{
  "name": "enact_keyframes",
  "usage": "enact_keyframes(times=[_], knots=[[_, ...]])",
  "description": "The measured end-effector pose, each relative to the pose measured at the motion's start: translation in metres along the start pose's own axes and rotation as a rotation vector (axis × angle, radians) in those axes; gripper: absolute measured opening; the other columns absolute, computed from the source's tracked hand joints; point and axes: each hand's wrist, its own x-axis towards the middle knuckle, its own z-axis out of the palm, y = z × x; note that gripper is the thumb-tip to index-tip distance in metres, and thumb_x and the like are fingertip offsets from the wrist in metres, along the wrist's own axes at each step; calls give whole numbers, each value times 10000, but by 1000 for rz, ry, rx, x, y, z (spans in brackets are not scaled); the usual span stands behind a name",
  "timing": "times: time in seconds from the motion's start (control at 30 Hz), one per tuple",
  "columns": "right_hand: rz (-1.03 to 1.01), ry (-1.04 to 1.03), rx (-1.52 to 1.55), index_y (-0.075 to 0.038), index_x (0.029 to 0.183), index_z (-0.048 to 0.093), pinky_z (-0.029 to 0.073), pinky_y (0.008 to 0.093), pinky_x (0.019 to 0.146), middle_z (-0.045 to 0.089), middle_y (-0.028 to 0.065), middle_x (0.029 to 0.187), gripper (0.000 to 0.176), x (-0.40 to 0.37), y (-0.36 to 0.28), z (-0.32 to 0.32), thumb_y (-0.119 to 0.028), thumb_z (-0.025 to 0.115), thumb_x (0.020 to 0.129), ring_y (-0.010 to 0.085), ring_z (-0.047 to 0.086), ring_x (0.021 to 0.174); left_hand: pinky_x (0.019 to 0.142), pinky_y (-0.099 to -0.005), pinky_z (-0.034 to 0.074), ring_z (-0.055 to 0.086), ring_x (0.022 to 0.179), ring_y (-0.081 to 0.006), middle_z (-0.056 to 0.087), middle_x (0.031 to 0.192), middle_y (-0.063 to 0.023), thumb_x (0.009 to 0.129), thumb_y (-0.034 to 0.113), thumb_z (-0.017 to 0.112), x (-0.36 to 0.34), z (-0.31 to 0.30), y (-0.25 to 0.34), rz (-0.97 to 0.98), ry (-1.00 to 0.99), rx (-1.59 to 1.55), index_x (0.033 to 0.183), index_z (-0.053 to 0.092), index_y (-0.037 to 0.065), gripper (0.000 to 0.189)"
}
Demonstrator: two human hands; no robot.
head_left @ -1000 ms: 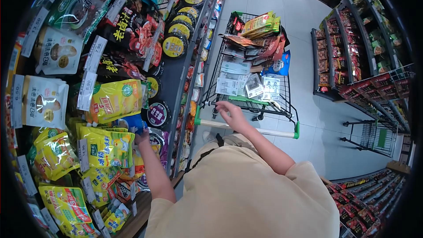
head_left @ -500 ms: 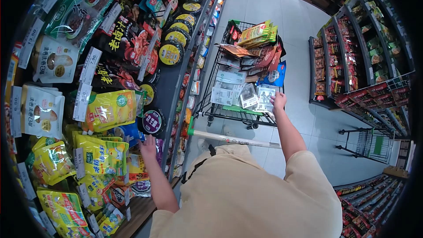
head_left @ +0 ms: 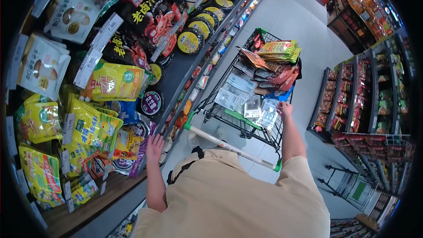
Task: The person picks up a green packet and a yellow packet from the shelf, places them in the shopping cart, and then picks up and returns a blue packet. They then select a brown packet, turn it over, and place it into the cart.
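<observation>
In the head view, the clear packet (head_left: 268,114) is lying flat in the shopping cart (head_left: 234,144), at 3 o'clock, its long axis running from 1 to 7 o'clock; its print is too small to read. The right hand (head_left: 285,108) is reaching to its upper edge, fingers curling, though whether they are gripping it cannot be told. White packets (head_left: 235,89), yellow packets (head_left: 278,49) and a blue packet (head_left: 284,94) are filling the cart around it. The left hand (head_left: 154,148), at 8 o'clock, is holding nothing, its fingers spreading beside the purple packet (head_left: 140,156). On the shelf, a black pouch (head_left: 152,17) at 11 o'clock is showing "老卤汁", and price tags (head_left: 88,68) are reading "7.90" and "8.90". Tubs (head_left: 189,42) with yellow lids are standing at 11 o'clock.
</observation>
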Motion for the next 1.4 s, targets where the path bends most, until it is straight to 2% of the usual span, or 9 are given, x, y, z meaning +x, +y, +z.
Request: enact_keyframes(times=[0.33, 0.6, 0.73, 0.83, 0.87, 0.97, 1.07, 1.33, 1.4], knots=[[-670, 60, 49, 18, 823, 629, 515, 269, 678, 667, 68, 815, 270, -86, -38, 75, -182, 553, 987, 117, 617, 738, 1083, -437, 413, 475, 1323, -321, 439, 1464, -183, 998, 337, 561, -7, 24, -9, 21, -86, 94, 1393, 417, 58, 505], [-682, -300, 180, 32, 896, 653, 488, 259, 830, 678, 67, 875, 233, -257, -101, 156, -155, 561, 1000, 120, 635, 862, 1086, -359, 387, 472, 1329, -229, 474, 1449, -133, 995, 253, 583, -35, 106, 13, 151, -282, 500, 1476, 363, 54, 565], [-719, -512, 63, 32, 879, 666, 410, 215, 727, 597, -5, 833, 191, -324, -113, 185, -115, 588, 973, 69, 526, 776, 1117, -368, 353, 421, 1374, -229, 430, 1489, -129, 948, 179, 647, -52, 143, 27, 236, -449, 586, 1499, 329, 56, 648], [-709, -723, 73, 30, 872, 656, 360, 210, 676, 538, 9, 815, 149, -373, -124, 211, -92, 613, 946, 62, 469, 776, 1151, -378, 304, 353, 1423, -255, 380, 1533, -120, 821, 147, 775, -76, 167, 38, 530, -623, 967, 1503, 353, 88, 804], [-741, -782, 11, 29, 878, 653, 389, 232, 700, 555, 33, 823, 136, -376, -117, 222, -89, 620, 936, 95, 498, 787, 1151, -378, 304, 353, 1423, -255, 380, 1533, -120, 821, 147, 775, -91, 177, 42, 533, -624, 964, 1503, 353, 88, 804], [-861, -931, -92, 33, 883, 647, 439, 294, 758, 586, 91, 841, 123, -395, -100, 254, -85, 634, 913, 187, 554, 821, 1117, -393, 351, 419, 1381, -308, 444, 1480, -156, 780, 97, 763, -123, 202, 44, 966, -606, 1176, 1417, 476, 53, 700], [-1008, -1083, -174, 36, 890, 644, 466, 363, 819, 614, 145, 878, 122, -411, -82, 279, -86, 645, 890, 291, 587, 871, 1097, -394, 374, 473, 1339, -310, 510, 1420, -166, 772, 5, 697, -117, 189, 39, 1070, -596, 1166, 1360, 540, 42, 609], [-1035, -1243, -368, 23, 965, 675, 485, 382, 839, 656, 167, 966, 145, -418, -53, 297, -102, 670, 892, 329, 611, 935, 1034, -372, 439, 603, 1204, -306, 648, 1247, -177, 702, -132, 549, -108, 142, 33, 963, -535, 1079, 1252, 623, 7, 572], [-938, -1269, -366, 7, 1060, 672, 498, 375, 826, 670, 168, 1037, 198, -423, -54, 297, -110, 665, 901, 333, 628, 951, 980, -341, 470, 629, 1149, -258, 670, 1215, -145, 791, -91, 577, -101, 129, 35, 891, -476, 1074, 1246, 631, 15, 471]])
